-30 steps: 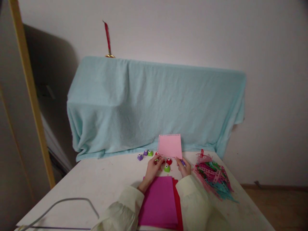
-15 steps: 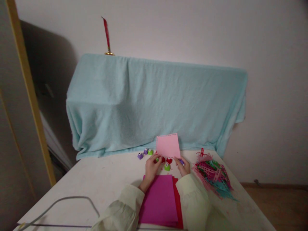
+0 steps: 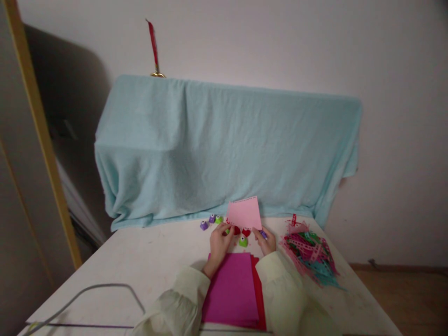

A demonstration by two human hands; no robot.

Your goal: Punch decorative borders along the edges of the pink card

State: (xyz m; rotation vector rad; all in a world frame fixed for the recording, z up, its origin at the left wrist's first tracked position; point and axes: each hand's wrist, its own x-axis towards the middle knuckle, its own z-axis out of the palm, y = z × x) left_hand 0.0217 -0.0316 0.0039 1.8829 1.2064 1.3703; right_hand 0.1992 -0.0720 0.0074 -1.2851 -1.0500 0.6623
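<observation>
From the head camera, the left hand (image 3: 220, 242) and the right hand (image 3: 266, 241) are raised a little above a white table (image 3: 147, 261), set apart from each other with a pale pink sheet of paper (image 3: 244, 213) between them. Each hand pinches a lower corner of that sheet, fingers closed on its bottom edge, so the paper stands nearly upright and leans slightly, with its top edge showing a row of small punched holes. The right hand also has a small purple thing (image 3: 263, 234) tucked against its fingers; what it is cannot be made out. Just under the sheet, between the two hands, lie a red punch (image 3: 246, 232) and a green punch (image 3: 243, 241), and a little to the left sit two purple punches (image 3: 204, 225) and another green one (image 3: 219, 219). Near the person, beneath the cream sleeves (image 3: 182, 298), lies a stack of magenta paper (image 3: 233, 289) on top of red sheets (image 3: 259, 298). To the right of the hands is a heap of cut paper strips (image 3: 310, 254) in pink, teal and red. Behind the table a light blue cloth (image 3: 224, 149) is draped over something large against the wall, and a grey cable (image 3: 105, 294) curves across the left of the table.
</observation>
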